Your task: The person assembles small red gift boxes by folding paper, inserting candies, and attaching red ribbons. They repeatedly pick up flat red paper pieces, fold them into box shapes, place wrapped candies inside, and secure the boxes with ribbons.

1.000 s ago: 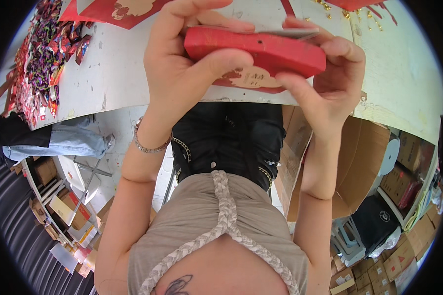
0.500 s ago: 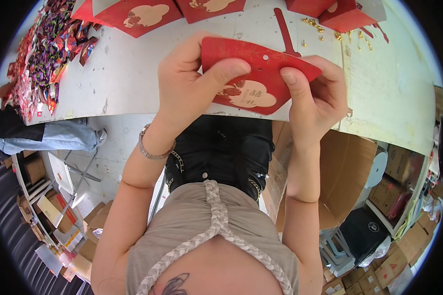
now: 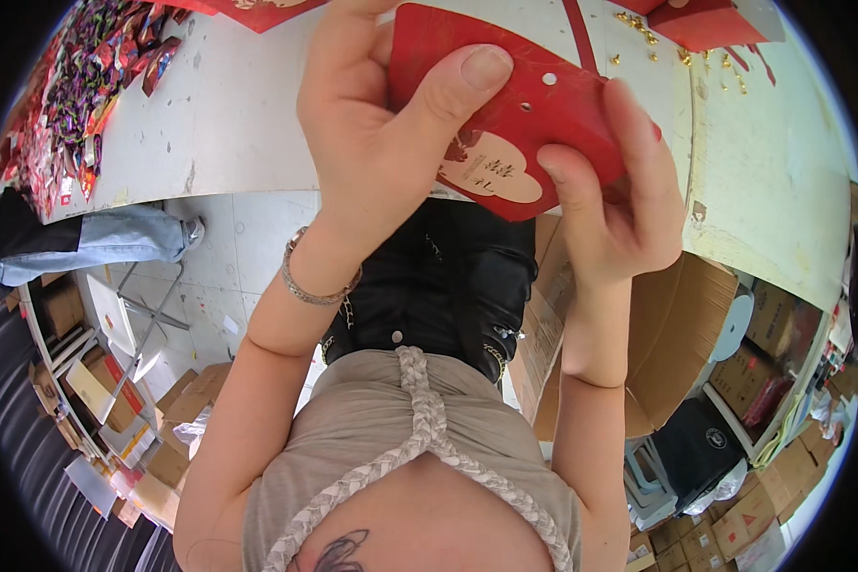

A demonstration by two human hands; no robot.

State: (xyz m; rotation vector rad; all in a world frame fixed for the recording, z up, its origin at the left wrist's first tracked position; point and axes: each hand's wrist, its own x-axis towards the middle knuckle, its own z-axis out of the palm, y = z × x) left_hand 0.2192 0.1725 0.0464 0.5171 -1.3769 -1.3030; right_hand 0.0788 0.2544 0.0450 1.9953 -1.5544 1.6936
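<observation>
Between my two hands, over the table's near edge, is a red paper gift box (image 3: 555, 122) with a cream flower-shaped label and small punched holes near its upper part. It is tilted, its lower edge sloping down to the right. My left hand (image 3: 377, 143) grips its left side, thumb pressed flat on the front and fingers behind. My right hand (image 3: 629, 205) pinches the right side, thumb on the front near the label and fingers at the side edge. The box's back and the fingers behind it are hidden. A dark red strap (image 3: 578, 33) lies on the table just beyond.
Wrapped sweets (image 3: 71, 110) are heaped on the table's far left. Other red boxes (image 3: 710, 29) stand along the back, with small gold fasteners (image 3: 686, 59) near them. Below the table are an open cardboard carton (image 3: 682, 334) and a folding chair (image 3: 114, 315). A person's jeans-clad leg (image 3: 133, 238) shows left.
The red gift box has tilted clockwise and come closer to the camera. My right hand has shifted its grip, with the index finger now up along the box's right edge.
</observation>
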